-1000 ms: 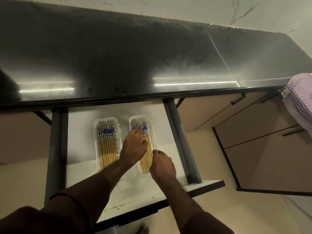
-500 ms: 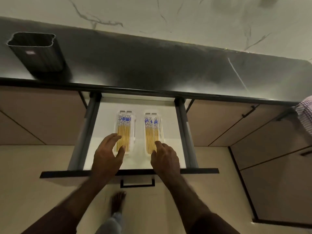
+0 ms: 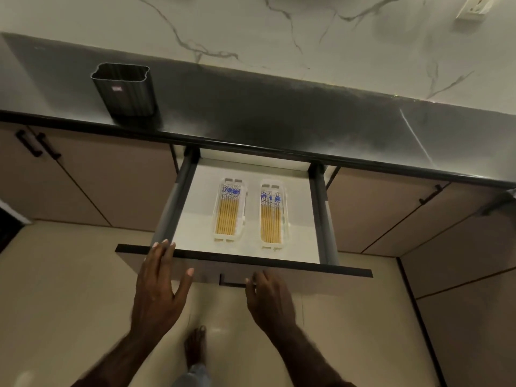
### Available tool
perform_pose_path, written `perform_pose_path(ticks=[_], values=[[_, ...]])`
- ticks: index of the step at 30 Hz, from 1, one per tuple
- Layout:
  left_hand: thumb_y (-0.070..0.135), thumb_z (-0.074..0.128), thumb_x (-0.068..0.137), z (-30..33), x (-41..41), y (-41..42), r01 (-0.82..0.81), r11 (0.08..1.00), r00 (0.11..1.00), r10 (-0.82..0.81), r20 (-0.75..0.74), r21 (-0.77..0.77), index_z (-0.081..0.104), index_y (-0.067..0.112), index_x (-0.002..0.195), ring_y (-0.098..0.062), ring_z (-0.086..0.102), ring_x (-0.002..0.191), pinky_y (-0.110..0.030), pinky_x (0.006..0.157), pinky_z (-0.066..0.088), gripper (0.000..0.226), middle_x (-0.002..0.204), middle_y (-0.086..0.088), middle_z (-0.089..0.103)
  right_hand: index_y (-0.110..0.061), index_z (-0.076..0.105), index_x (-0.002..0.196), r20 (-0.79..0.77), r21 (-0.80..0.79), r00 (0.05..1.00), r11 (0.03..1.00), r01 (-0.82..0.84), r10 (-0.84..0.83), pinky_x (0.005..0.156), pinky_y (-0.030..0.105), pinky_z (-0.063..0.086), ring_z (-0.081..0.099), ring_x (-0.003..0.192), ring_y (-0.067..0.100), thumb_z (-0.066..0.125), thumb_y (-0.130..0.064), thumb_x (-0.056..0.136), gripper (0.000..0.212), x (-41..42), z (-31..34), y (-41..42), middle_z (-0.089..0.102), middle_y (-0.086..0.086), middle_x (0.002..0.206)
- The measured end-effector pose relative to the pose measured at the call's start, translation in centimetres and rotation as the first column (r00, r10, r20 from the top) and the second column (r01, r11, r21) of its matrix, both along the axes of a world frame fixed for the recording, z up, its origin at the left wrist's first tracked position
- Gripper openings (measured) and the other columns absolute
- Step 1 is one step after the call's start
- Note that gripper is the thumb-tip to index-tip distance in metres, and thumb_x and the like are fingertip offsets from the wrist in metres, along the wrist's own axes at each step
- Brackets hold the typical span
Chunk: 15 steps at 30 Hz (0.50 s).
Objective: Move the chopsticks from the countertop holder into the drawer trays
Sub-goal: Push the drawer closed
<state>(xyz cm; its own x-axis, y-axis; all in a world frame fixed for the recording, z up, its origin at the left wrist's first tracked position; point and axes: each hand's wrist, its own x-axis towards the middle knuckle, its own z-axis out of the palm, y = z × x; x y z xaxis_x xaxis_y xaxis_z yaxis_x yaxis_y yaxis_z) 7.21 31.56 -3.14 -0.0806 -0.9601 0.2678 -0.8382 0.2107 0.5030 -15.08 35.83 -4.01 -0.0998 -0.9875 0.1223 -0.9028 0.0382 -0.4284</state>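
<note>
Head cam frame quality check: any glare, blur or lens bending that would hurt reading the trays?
Head view: dim warm light; soft glare patches on the dark countertop; both trays and their chopsticks read sharp in the bright drawer; left hand and right hand slightly motion-blurred; wide-angle bending curves the countertop edge; holder leans from that distortion.

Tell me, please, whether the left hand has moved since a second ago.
Yes. The left hand has drawn back from the right tray to the drawer front, fingers over its top edge.
</note>
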Motion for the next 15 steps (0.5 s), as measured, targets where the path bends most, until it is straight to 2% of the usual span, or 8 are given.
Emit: perform_pose_path(ticks=[3,6,9,12,15], values=[[0.05,0.04,0.092,-1.3,0.8,0.5,0.025,1.0,0.999,-0.026,0.028,0.018,0.041,0.004,0.143,-0.029,0.032,0.143,-0.053,0.11,0.036,0.068,0.15,-0.015,0.041,-0.016,0.063,0.113,-0.009,0.121,0.999,0.992,-0.035,0.036,0.074,0.019,0.04,0.056,0.091,0.012,0.048,-0.03,0.099,0.024,0.4,-2.1,0.3,0.065,0.003,0.107],[0.05,0.037,0.094,-2.2,1.6,0.5,0.042,0.999,0.998,-0.044,0.051,0.031,0.039,0.004,0.144,-0.028,0.029,0.145,-0.051,0.112,0.034,0.068,0.152,-0.015,0.038,-0.014,0.055,0.128,-0.042,0.256,0.996,0.965,-0.06,0.073,0.091,0.026,0.044,0.054,0.114,0.019,0.045,-0.028,0.101,0.032,0.4,-3.9,-0.1,0.06,0.005,0.127],[0.049,0.037,0.095,-2.9,2.0,0.3,0.061,0.997,0.995,-0.064,0.071,0.045,0.032,0.005,0.148,-0.023,0.02,0.149,-0.044,0.118,0.023,0.069,0.158,-0.012,0.028,-0.015,0.051,0.132,-0.065,0.382,0.996,0.923,-0.034,0.064,0.092,0.029,0.044,0.053,0.117,0.021,0.044,-0.024,0.101,0.033,0.6,-4.8,-0.5,0.058,0.006,0.131],[0.046,0.039,0.095,-3.8,2.1,0.0,0.092,0.995,0.992,-0.096,0.086,0.046,0.025,0.005,0.151,-0.023,0.014,0.151,-0.035,0.123,0.009,0.071,0.161,-0.011,0.018,-0.016,0.05,0.134,-0.08,0.409,0.995,0.912,-0.022,0.06,0.092,0.028,0.046,0.055,0.116,0.021,0.046,-0.019,0.099,0.035,0.7,-5.7,-1.2,0.059,0.005,0.131],[0.045,0.038,0.095,-4.4,2.0,-0.1,0.097,0.994,0.991,-0.102,0.091,0.057,0.021,0.004,0.152,-0.023,0.011,0.151,-0.035,0.123,0.006,0.073,0.162,-0.013,0.016,-0.015,0.05,0.136,-0.085,0.468,0.994,0.884,-0.016,0.064,0.093,0.027,0.047,0.057,0.117,0.02,0.046,-0.016,0.1,0.037,0.8,-6.3,-1.7,0.059,0.006,0.131]])
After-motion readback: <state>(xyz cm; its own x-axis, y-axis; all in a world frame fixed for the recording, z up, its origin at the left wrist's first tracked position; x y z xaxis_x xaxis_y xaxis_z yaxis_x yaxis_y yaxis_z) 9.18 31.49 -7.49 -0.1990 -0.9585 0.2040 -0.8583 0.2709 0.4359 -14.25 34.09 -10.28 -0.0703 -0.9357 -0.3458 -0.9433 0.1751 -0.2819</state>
